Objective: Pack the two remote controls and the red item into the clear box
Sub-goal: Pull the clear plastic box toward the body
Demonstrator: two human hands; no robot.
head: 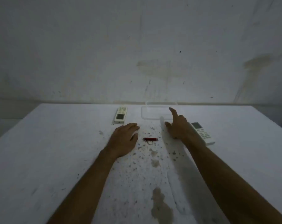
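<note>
White table [40, 159], stained and speckled with dark spots, fills the lower view, with a stained wall [137, 46] behind it. Two bare forearms reach in from the near edge. Left hand [123, 140] lies palm down on the table, fingers loosely spread and slightly curled, holding nothing; its fingertips sit near the closer end of the left remote, not touching it. Right hand [177, 126] is raised, index finger extended toward the clear box, other fingers curled in, gripping nothing; whether the fingertip touches the box can't be told. Clear box [150, 113]: one, at the far edge of the table, open top, looks empty. Remotes: two, both white, both lying on the table outside the box. Left remote [120, 115] lies left of the box; right remote [202, 133] lies just beside the right wrist, angled. Red item [150, 139]: one, a small red cylinder with a key ring, lying between the two hands, touched by neither
</note>
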